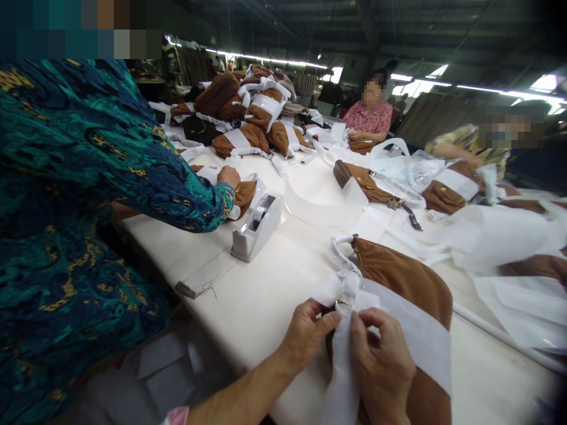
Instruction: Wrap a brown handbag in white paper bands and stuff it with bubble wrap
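Note:
A brown corduroy handbag (pixel 398 265) lies on the white table in front of me, with a band of white paper (pixel 411 321) around its middle. Its strap (pixel 343 254) is wrapped in white tissue. My left hand (pixel 310 333) pinches a strip of white tissue paper (pixel 342 354) near a small metal buckle (pixel 343 305). From the other side, my right hand (pixel 383 357) grips the same strip with thumb and bent fingers. The strip hangs down between both hands over the bag.
A grey tape dispenser (pixel 257 230) stands near the table's left edge, by a co-worker's patterned sleeve (pixel 190 195). Thread snips (pixel 188 289) lie closer. Wrapped bags (pixel 241 139) are heaped at the back. Two people sit across, among bags and white sheets (pixel 500 230).

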Demonstrator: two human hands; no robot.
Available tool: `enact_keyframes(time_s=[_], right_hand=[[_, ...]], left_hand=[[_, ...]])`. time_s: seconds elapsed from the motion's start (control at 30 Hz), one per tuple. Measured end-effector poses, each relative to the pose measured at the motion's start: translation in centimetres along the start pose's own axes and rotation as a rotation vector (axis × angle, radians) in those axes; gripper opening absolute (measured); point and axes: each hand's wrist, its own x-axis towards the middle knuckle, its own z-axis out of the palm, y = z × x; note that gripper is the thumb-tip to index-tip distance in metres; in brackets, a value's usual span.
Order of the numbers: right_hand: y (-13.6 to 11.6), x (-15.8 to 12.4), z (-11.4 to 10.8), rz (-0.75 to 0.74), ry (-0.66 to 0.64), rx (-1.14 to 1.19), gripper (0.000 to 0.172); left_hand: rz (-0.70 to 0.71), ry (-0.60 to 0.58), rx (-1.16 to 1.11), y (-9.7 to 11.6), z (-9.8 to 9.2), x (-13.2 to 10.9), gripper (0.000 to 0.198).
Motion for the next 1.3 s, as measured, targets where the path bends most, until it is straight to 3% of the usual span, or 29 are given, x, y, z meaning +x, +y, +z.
enact_keyframes(time_s=[0.13,0.4,0.57,0.63,0.73,0.8,0.87,0.93,1.03,1.17,1.3], right_hand=[[-1.6,-0.4,0.5,0.116,0.052,0.022,0.012],[-1.4,-1.4,1.2,-0.006,0.077,0.004,0.005],[-1.1,-2.2,1.8,-0.013,0.094,0.042,0.005],[-0.9,-2.0,1.2,0.159,0.078,0.104,0.016],[0.2,-0.8,-0.4,0.598,0.055,0.258,0.050],[1.3,0.3,-1.2,0.804,-0.077,0.415,0.063],[2.3,1.2,-1.4,0.870,-0.280,0.567,0.061],[2.9,1.7,-1.1,0.849,-0.396,0.623,0.050],[3.0,2.0,-0.4,0.781,-0.435,0.613,0.039],[2.6,2.3,-0.8,0.724,-0.475,0.563,0.035],[2.3,2.7,-1.9,0.652,-0.509,0.513,0.035]], left_hand=[[-0.052,0.159,0.024,-0.6,-0.1,-0.7,0.041],[-0.051,0.043,-0.096,0.1,0.0,-1.0,0.037],[-0.054,0.160,-0.130,0.1,0.8,-0.8,0.033],[-0.078,0.186,-0.132,-0.1,0.9,-0.8,0.032],[-0.102,0.150,-0.171,-0.4,0.9,-0.9,0.031],[-0.093,0.122,-0.195,-0.6,0.7,-0.9,0.033],[-0.088,0.104,-0.197,-0.8,0.6,-0.9,0.035],[-0.098,0.085,-0.181,-0.8,0.4,-0.8,0.036],[-0.093,0.047,-0.151,-0.5,0.1,-0.5,0.041],[-0.112,-0.003,-0.118,0.0,0.0,-0.3,0.043],[-0.143,0.026,-0.105,0.2,0.1,-0.2,0.045]])
